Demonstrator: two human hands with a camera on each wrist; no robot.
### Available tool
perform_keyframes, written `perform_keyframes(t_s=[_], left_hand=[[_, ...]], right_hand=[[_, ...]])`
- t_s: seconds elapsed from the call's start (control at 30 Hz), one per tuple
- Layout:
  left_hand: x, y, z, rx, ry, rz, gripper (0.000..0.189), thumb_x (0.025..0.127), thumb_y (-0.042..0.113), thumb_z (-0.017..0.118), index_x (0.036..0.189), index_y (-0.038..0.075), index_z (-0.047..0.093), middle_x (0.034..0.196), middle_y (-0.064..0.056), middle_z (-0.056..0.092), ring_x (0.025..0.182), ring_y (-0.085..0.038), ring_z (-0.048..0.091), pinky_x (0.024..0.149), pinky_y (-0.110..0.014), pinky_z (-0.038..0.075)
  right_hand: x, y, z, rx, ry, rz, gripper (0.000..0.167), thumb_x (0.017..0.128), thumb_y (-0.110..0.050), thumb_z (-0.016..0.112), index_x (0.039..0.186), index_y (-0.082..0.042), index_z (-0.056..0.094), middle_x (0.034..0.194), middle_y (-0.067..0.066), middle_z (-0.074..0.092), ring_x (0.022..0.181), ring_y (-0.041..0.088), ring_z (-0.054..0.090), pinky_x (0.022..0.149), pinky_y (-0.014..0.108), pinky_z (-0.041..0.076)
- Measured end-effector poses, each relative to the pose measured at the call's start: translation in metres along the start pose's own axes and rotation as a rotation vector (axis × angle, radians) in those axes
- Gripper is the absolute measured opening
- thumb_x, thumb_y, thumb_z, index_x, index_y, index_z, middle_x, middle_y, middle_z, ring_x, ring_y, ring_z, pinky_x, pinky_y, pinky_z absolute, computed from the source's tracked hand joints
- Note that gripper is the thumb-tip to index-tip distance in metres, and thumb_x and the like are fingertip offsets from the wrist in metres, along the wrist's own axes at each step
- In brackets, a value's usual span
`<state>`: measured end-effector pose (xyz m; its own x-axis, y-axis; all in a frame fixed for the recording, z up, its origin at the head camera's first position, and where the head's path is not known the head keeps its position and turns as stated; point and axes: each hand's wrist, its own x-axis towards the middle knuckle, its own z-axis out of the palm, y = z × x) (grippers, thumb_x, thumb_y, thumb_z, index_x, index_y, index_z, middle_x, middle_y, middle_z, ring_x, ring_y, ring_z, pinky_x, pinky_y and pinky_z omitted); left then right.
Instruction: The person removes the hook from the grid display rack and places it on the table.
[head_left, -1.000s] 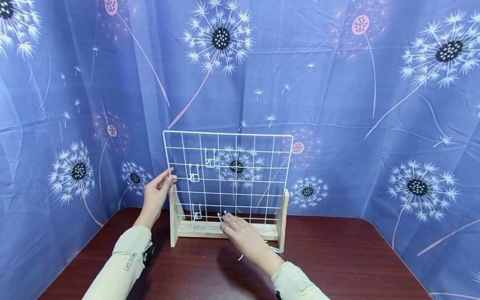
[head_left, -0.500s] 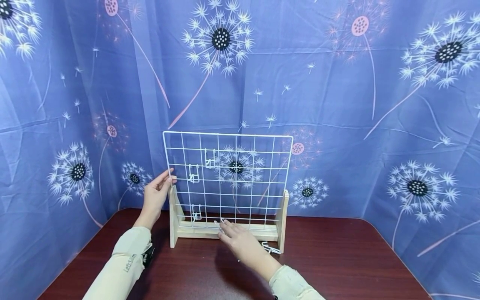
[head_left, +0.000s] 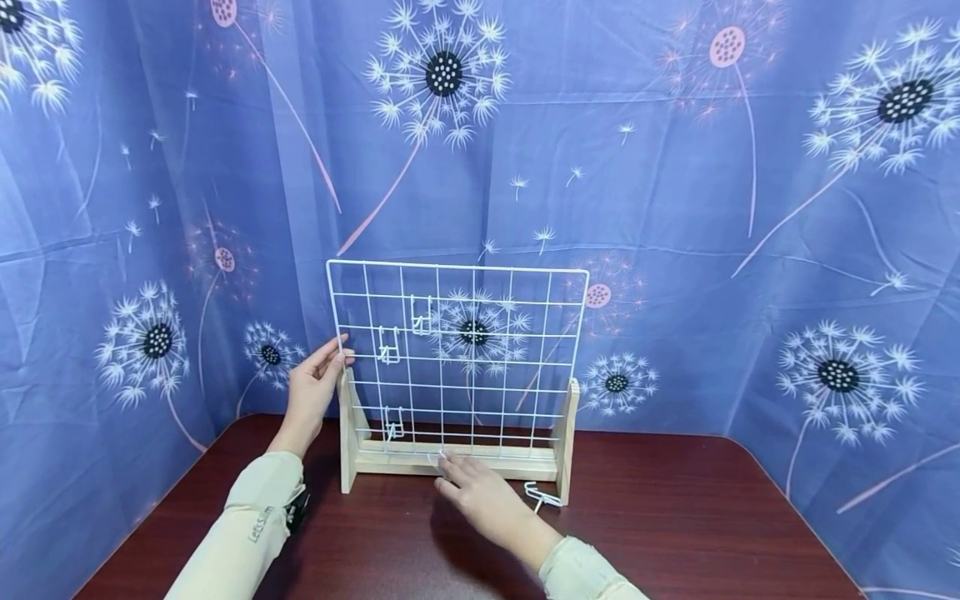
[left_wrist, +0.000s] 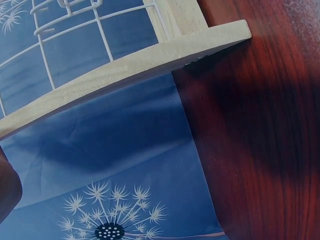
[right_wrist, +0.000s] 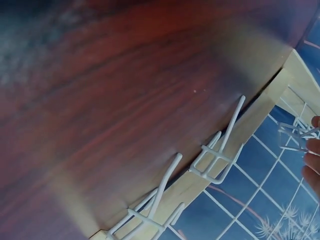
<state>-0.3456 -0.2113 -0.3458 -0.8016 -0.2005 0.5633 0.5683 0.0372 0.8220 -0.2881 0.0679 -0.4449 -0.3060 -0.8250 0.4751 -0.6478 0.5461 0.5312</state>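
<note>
A white wire grid panel (head_left: 457, 375) stands upright in a wooden stand (head_left: 457, 468). My left hand (head_left: 311, 396) pinches the panel's left edge just above the stand's side post. Three white wire hooks hang on the panel: an upper hook (head_left: 422, 317), a middle hook (head_left: 388, 346) and a lower hook (head_left: 393, 423). In front of the bottom bars, my right hand (head_left: 487, 500) holds another white wire hook (head_left: 437, 457) at its fingertips. That hook is mostly hidden in the head view; wirework (right_wrist: 287, 137) shows beside the fingers (right_wrist: 313, 145) in the right wrist view.
Loose white hooks lie by the stand's right foot; the right wrist view shows one hook (right_wrist: 217, 160) and a second hook (right_wrist: 150, 215). Beneath is a dark red wooden table (head_left: 675, 517). A blue dandelion-print curtain (head_left: 637, 183) hangs behind and at both sides.
My right hand has moved down and slightly left, lowering its hook from the grid's bottom rows to about the stand's crossbar. More of the loose hooks shows now. The left hand stays put.
</note>
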Motion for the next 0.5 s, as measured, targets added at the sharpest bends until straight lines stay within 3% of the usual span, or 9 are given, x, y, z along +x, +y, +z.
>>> perform_keyframes(t_s=[0.33, 0.5], left_hand=[[-0.0003, 0.0008, 0.0005, 0.002, 0.004, 0.0, 0.034, 0.096, -0.002, 0.053, 0.13, -0.007, 0.055, 0.103, -0.015, 0.07, 0.087, -0.007, 0.069, 0.081, -0.014, 0.052], [-0.0001, 0.0007, 0.0011, -0.002, 0.003, -0.001, 0.034, 0.096, -0.002, 0.053, 0.13, -0.006, 0.056, 0.102, -0.014, 0.071, 0.087, -0.006, 0.069, 0.079, -0.015, 0.052]], right_hand=[[-0.003, -0.0057, -0.0006, -0.04, -0.066, -0.043, 0.027, 0.081, -0.017, 0.066, 0.107, -0.017, 0.068, 0.129, 0.008, 0.06, 0.119, 0.022, 0.058, 0.1, 0.032, 0.046], [-0.004, -0.0083, 0.0019, -0.052, -0.112, -0.033, 0.024, 0.082, -0.019, 0.064, 0.106, -0.018, 0.069, 0.127, 0.007, 0.061, 0.118, 0.021, 0.058, 0.099, 0.031, 0.047]])
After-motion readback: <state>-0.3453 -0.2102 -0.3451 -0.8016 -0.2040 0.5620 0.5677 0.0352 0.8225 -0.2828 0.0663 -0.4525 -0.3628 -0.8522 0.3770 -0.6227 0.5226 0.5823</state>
